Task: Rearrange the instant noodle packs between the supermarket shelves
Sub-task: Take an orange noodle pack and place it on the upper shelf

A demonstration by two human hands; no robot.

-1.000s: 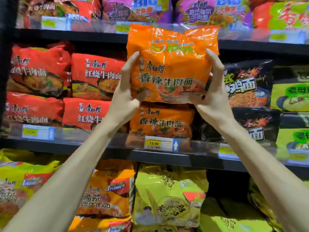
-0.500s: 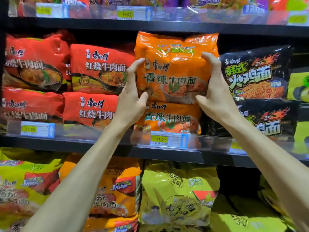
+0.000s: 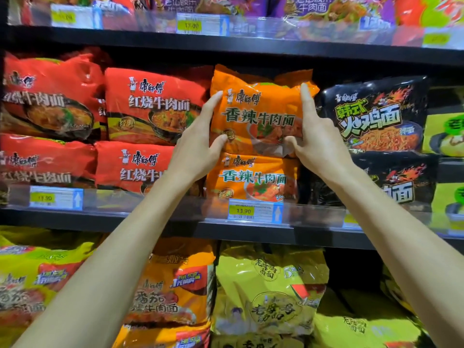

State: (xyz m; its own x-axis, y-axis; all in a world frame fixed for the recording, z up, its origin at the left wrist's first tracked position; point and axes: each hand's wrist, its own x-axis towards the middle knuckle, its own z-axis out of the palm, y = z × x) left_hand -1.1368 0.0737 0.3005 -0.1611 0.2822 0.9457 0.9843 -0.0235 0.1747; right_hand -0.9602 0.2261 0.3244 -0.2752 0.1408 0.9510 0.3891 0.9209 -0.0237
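Orange pack: the top orange pack (image 3: 261, 111) sits in the middle of the frame, on the middle shelf (image 3: 150, 222). It rests on the lower orange pack (image 3: 253, 179).
Left hand: the left hand (image 3: 198, 144) is clamped on the pack's left edge, thumb in front near the bottom corner.
Right hand: the right hand (image 3: 313, 136) is clamped on the pack's right edge, one finger pointing up along the side.
Neighbours: a red pack (image 3: 153, 106) is just beside it on the left, a black pack (image 3: 371, 114) just beside it on the right.
Step now: it looks like the pack is being set into its stack.
How to do it well: push it straight back with both hands, evenly, so it does not twist.
Line up: match its front to the pack under it.
Watch out: the bag is soft and slippery, so let go slowly or it may slide forward off the stack.
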